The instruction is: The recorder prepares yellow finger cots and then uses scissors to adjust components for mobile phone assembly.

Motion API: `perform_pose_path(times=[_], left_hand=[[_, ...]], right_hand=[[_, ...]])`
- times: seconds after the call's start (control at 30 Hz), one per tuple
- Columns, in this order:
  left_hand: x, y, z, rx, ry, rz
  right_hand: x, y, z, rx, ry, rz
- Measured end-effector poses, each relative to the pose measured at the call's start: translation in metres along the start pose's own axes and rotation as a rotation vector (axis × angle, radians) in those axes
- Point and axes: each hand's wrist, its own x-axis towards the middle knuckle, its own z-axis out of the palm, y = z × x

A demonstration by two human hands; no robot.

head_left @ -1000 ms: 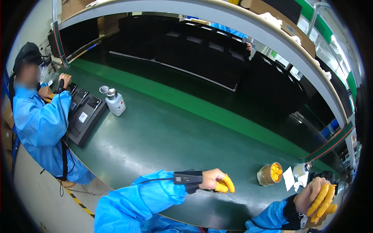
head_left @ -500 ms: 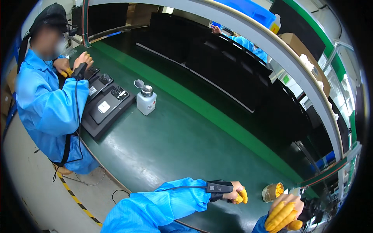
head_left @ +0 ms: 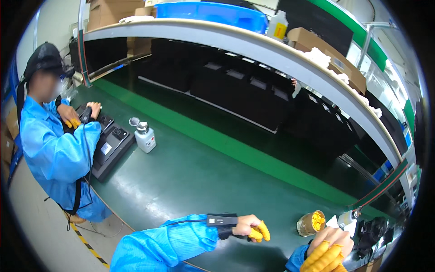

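Observation:
My left hand (head_left: 252,228) is low over the green bench (head_left: 181,199), its fingers curled in yellow finger cots. Nothing shows between them. A black box-shaped device (head_left: 222,220) is strapped on that wrist. At the lower right my right hand (head_left: 328,249) bends down with its yellow-covered fingers pressed together; its palm side is hidden. The thing closest to this hand is a tub (head_left: 311,223) of yellow finger cots, standing just beyond it. Beside the tub are a small dispenser bottle (head_left: 348,218) and white paper (head_left: 333,221).
At the left a co-worker (head_left: 54,140) in blue bends over phones (head_left: 108,144) on a black tray (head_left: 105,174). A white pump bottle (head_left: 145,138) with its lid up stands beside it. Overhead, a shelf (head_left: 190,28) holds a blue bin (head_left: 213,14). Dark panels (head_left: 235,99) line the back.
The view has shifted, showing more of the shelf. My left hand appears further left, and my right hand lower. The co-worker's hands have come down closer to the phones.

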Motion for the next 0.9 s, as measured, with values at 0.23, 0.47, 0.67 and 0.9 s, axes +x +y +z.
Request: perform_pose_path(times=[0.23,0.47,0.67,0.9], left_hand=[[0.004,0.013,-0.002,-0.076,-0.104,-0.004],[-0.014,0.045,0.009,-0.156,0.036,0.003],[0.002,0.044,0.014,-0.157,0.011,-0.048],[-0.003,0.045,0.011,-0.183,0.044,-0.101]], right_hand=[[0.001,-0.033,-0.059,0.158,-0.331,-0.214],[-0.035,-0.067,-0.08,0.299,-0.334,-0.277],[-0.047,-0.094,-0.06,0.202,0.036,-0.443],[-0.069,-0.066,-0.038,0.274,0.288,-0.528]])
